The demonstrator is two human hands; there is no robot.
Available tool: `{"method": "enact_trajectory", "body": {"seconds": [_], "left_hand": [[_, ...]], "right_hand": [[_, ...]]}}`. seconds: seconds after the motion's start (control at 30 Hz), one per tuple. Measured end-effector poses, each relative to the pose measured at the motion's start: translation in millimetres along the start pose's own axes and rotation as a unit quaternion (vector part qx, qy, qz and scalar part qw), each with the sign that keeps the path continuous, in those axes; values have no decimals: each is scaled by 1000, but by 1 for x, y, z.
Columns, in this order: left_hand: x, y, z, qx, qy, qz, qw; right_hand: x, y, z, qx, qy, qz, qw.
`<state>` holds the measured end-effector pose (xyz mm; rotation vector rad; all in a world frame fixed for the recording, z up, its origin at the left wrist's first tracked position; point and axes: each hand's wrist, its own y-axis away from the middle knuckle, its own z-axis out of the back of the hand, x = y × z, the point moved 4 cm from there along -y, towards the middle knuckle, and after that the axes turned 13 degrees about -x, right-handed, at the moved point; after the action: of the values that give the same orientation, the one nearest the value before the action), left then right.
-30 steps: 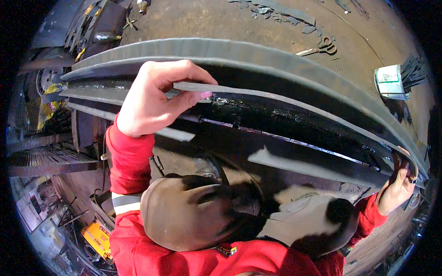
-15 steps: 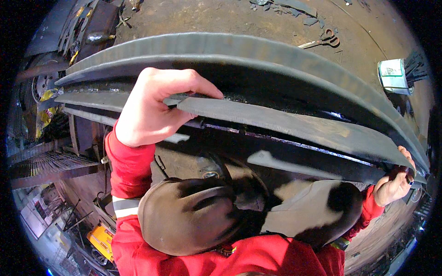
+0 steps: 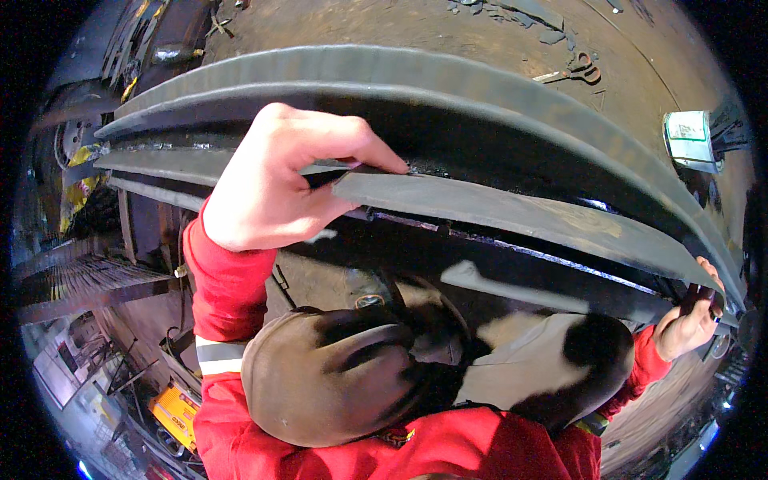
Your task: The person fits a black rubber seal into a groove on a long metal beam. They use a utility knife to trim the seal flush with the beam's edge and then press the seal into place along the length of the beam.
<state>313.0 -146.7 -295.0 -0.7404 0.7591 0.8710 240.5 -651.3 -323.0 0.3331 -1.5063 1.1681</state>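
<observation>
Now my left hand pinches one end of the long grey metal strip while my right hand grips the far end, above the stacked curved steel bars and dirty workshop floor

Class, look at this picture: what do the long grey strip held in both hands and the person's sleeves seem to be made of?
Long grey strip: probably steel, matte and dull, with thin rigid edges and scuffed patches. Sleeves: red woven fabric, soft folds, with a pale reflective band.
</observation>
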Motion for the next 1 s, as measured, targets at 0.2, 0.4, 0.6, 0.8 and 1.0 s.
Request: {"method": "enact_trajectory", "body": {"seconds": [0.2, 0.4, 0.6, 0.8, 1.0], "left_hand": [[-1, 1, 7, 55, -33, 34, 997], [1, 2, 7, 34, -13, 7, 999], [7, 5, 8, 34, 18, 24, 999], [9, 5, 6, 26, 30, 9, 999], [9, 3, 6, 32, 22, -7, 999]], "right_hand": [[-1, -1, -1, -21, -6, -17, 1000], [6, 0, -4, -63, 17, -44, 997], [4, -5, 0, -65, 14, -44, 997], [4, -4, 1, -66, 11, -41, 997], [3, -3, 0, -53, -21, -34, 998]]}}
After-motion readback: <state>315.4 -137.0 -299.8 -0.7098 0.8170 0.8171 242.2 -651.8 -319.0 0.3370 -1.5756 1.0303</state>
